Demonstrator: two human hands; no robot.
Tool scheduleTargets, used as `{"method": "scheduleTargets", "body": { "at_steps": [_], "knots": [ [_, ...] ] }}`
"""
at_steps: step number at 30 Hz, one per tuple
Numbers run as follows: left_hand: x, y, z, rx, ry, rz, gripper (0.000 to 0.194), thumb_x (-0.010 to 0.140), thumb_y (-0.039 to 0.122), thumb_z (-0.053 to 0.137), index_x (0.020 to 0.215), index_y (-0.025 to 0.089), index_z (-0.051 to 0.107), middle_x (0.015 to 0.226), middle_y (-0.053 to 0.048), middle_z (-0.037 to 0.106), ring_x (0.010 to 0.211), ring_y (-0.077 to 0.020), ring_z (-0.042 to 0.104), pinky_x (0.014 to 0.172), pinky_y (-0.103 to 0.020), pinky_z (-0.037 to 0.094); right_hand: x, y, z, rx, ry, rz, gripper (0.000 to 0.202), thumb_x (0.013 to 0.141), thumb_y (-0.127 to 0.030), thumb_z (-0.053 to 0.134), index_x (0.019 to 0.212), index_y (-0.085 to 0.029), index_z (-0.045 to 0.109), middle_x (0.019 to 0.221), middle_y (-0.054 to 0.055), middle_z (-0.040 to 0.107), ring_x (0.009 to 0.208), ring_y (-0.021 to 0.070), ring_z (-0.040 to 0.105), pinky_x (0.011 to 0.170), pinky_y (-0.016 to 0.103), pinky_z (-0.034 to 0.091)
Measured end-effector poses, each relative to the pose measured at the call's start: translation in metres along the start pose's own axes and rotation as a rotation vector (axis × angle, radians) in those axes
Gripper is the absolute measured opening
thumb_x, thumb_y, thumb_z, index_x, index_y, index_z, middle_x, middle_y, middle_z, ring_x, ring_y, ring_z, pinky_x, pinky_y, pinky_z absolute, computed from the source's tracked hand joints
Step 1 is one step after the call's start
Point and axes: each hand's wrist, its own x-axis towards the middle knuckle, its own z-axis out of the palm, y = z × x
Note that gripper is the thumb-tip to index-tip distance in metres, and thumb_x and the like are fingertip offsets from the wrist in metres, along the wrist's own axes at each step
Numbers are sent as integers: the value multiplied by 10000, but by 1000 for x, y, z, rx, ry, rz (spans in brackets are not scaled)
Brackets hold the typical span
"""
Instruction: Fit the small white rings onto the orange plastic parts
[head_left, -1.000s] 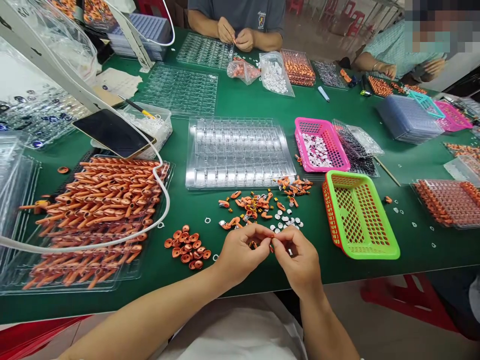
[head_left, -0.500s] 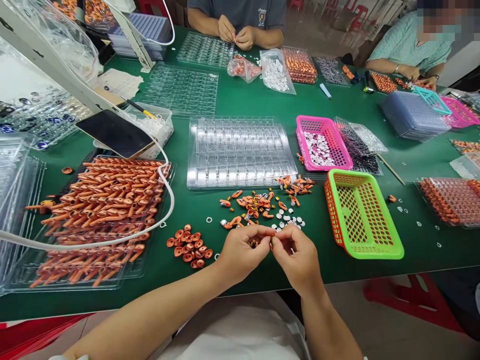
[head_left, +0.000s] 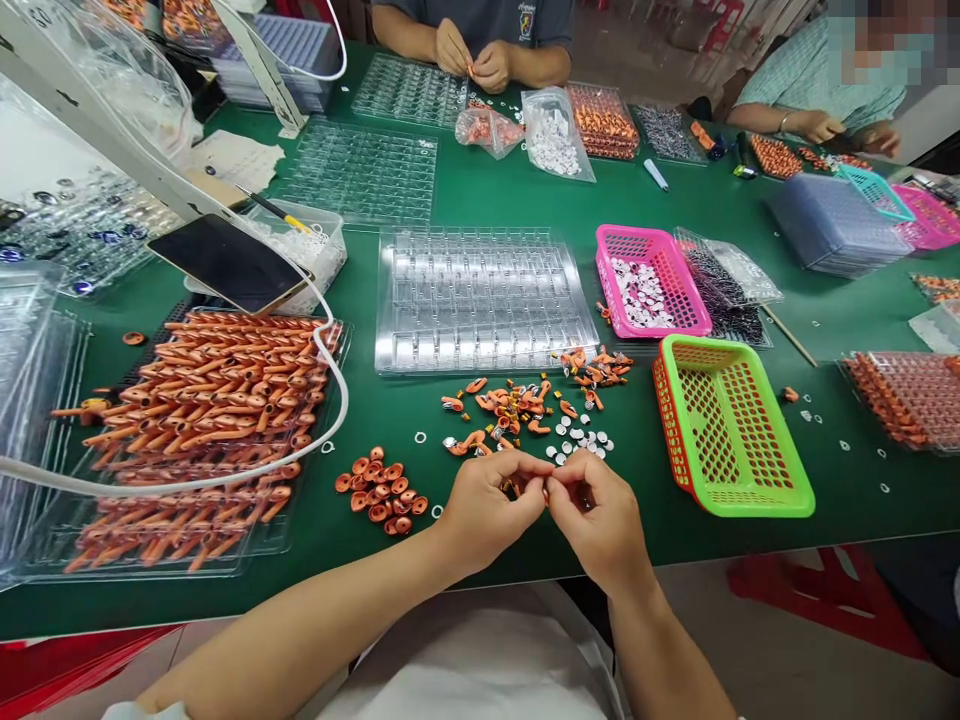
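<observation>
My left hand [head_left: 491,510] and my right hand [head_left: 600,515] meet at the fingertips over the near side of the table. Between them they pinch a small orange part [head_left: 547,492], mostly hidden by the fingers; it looks like a piece of an earbud shell. Just beyond the hands lie loose orange earbud-like pieces [head_left: 517,402] with yellow strips on some. White round discs [head_left: 598,440] are scattered close to my right fingers. Left of my left hand sits a pile of round orange caps [head_left: 379,490].
A clear plastic tray [head_left: 480,300] lies ahead. To the right stand a green basket [head_left: 795,495] and a pink basket [head_left: 703,325] with white pieces. Trays of orange stemmed shells [head_left: 210,390], a cable [head_left: 341,400] and a phone [head_left: 229,262] are left. Two people work opposite.
Both my hands stay joined at the fingertips, with only slight finger movement on the orange part. The view has shifted a little. The hands of the person at the far right have moved.
</observation>
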Motion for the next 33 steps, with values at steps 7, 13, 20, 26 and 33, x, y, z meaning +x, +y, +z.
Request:
{"method": "scheduleTargets", "body": {
  "at_steps": [7, 13, 20, 26, 33],
  "knots": [
    [5, 0, -2, -18, 44, -8, 180, 708, 165, 629, 809, 158, 778, 723, -43, 744, 616, -140, 640, 550, -210, 489, 5, 1, 9, 1, 30, 15, 106, 828, -169, 565, 736, -215, 538, 654, -33, 515, 542, 113, 476, 485, 233, 384],
    [9, 2, -3, -225, -33, -132, 112, 662, 167, 657, 757, 148, 714, 671, -21, 710, 609, -147, 659, 569, -231, 521, 4, 5, 0, 141, -47, 88, 98, 868, -210, 577, 770, -210, 581, 693, -19, 563, 584, 121, 531, 525, 239, 429],
    [13, 11, -7, -393, -82, -230, 88, 645, 181, 678, 727, 150, 681, 646, -3, 705, 553, -121, 635, 557, -231, 520, -21, 10, -11, 131, -12, -27, 130, 905, -198, 600, 1024, -250, 607, 875, 12, 610, 725, 147, 582, 639, 274, 486],
    [10, 8, -5, -374, -52, -212, 118, 661, 183, 697, 771, 141, 711, 708, -31, 734, 638, -146, 674, 618, -243, 538, -28, 4, 6, -16, 89, -189, 218, 876, -142, 639, 1059, -241, 571, 877, 10, 619, 716, 143, 590, 625, 270, 486],
    [7, 4, -2, -310, -38, -148, 127, 696, 185, 687, 805, 146, 740, 761, -53, 752, 713, -166, 694, 668, -246, 544, -24, 5, 11, -4, 157, -187, 159, 879, -83, 593, 965, -217, 602, 867, 23, 628, 736, 145, 605, 632, 263, 498]
  ]
}}
